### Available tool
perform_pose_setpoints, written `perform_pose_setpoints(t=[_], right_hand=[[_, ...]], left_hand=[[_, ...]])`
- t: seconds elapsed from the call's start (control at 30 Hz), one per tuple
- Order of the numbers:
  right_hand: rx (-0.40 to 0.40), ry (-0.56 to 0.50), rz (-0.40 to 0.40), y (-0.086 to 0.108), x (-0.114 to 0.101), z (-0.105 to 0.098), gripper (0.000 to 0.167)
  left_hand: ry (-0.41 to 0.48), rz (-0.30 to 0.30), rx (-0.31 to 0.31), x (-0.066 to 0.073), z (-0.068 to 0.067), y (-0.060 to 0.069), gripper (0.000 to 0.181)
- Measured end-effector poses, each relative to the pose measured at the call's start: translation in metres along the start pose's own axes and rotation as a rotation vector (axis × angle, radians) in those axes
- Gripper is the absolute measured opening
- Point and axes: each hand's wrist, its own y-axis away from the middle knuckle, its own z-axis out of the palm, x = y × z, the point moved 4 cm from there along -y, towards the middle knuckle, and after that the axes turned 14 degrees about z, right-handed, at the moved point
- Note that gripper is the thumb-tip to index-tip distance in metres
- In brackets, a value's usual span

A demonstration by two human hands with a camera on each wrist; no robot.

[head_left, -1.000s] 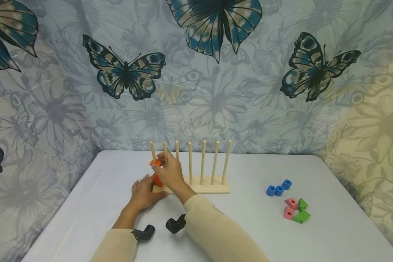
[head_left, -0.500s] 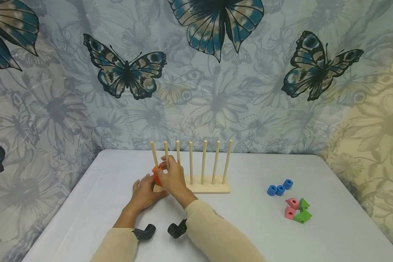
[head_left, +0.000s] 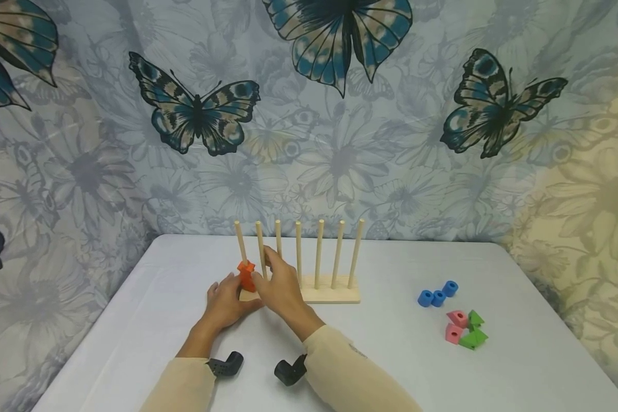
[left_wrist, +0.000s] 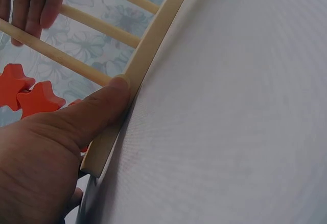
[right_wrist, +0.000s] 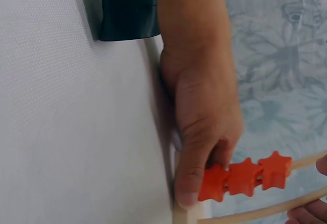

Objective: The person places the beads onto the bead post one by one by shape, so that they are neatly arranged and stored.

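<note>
A wooden peg stand [head_left: 335,296] with several upright pegs stands on the white table. My left hand [head_left: 226,304] grips the left end of its base; in the left wrist view the thumb [left_wrist: 99,104] lies along the base edge. Three orange star beads [right_wrist: 242,178] are stacked on the leftmost peg, the lowest beside the left hand. Just right of the stack is my right hand [head_left: 284,286], apart from the stars and holding nothing. Its fingers [left_wrist: 38,4] look straight in the left wrist view, near a neighbouring peg.
On the table's right side lie three blue cylinder beads [head_left: 438,296]. In front of them are pink beads [head_left: 454,333] and green triangular beads [head_left: 474,339] in a cluster. A patterned butterfly cloth [head_left: 340,160] hangs behind the table [head_left: 391,355].
My right hand has slid an orange star down the leftmost peg onto the others, let go of it and drawn back to the right. The left hand has stayed on the base.
</note>
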Motion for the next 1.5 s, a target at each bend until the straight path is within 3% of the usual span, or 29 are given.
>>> perform_pose_setpoints(t=[0.2, 0.5, 0.67, 0.93, 1.2, 1.3, 1.5], right_hand=[[0.013, -0.029, -0.134, 0.008, -0.012, -0.017, 0.048], [0.067, -0.099, -0.273, 0.027, -0.031, -0.058, 0.043], [0.092, -0.109, -0.307, 0.037, -0.036, -0.081, 0.043], [0.136, -0.107, -0.348, 0.050, -0.026, -0.120, 0.046], [0.205, -0.013, -0.394, 0.072, -0.042, -0.158, 0.046], [0.219, 0.040, -0.412, 0.077, -0.035, -0.169, 0.047], [0.231, 0.091, -0.393, 0.077, 0.003, -0.188, 0.054]], left_hand=[[0.005, -0.042, -0.019, -0.002, -0.002, 0.002, 0.073], [0.002, -0.041, -0.012, -0.002, -0.002, 0.003, 0.072], [-0.002, -0.044, -0.012, -0.003, -0.001, 0.003, 0.075], [0.005, -0.043, -0.023, -0.001, 0.002, 0.002, 0.077], [-0.008, -0.043, -0.022, 0.000, 0.002, 0.001, 0.075], [0.011, -0.047, -0.023, 0.001, 0.003, 0.001, 0.075], [0.010, -0.055, -0.026, -0.002, 0.002, 0.000, 0.075]])
